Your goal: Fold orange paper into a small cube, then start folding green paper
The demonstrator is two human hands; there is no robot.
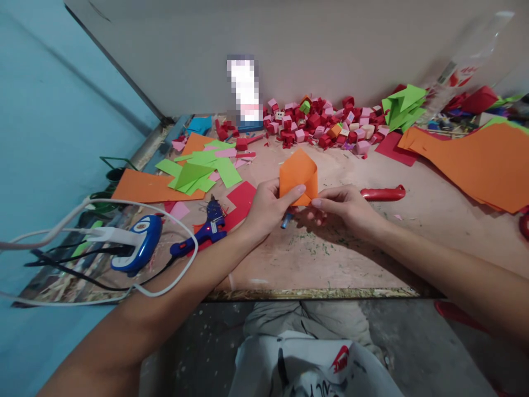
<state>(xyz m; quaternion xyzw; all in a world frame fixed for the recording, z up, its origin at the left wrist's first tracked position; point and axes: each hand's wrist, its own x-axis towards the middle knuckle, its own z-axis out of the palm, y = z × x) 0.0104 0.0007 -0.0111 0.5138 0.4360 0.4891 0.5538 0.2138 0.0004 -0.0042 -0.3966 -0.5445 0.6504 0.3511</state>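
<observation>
A folded piece of orange paper (298, 172) is held up over the middle of the table, its pointed flap at the top. My left hand (273, 204) grips its lower left side, the thumb lying across the front. At the lower right corner, my right hand (341, 205) pinches the paper between thumb and fingers. A small blue object (286, 220) shows just under my left hand; what it is I cannot make out. The lower fingers of my right hand are partly in shadow below the paper.
Small red and pink paper cubes (318, 124) are heaped at the back. Left lie green paper pieces (198, 171), a blue glue gun (206, 229) and a blue power socket (142, 242) with cables. Right are a red-handled tool (384, 193), large orange sheets (475, 165) and a plastic bottle (463, 71).
</observation>
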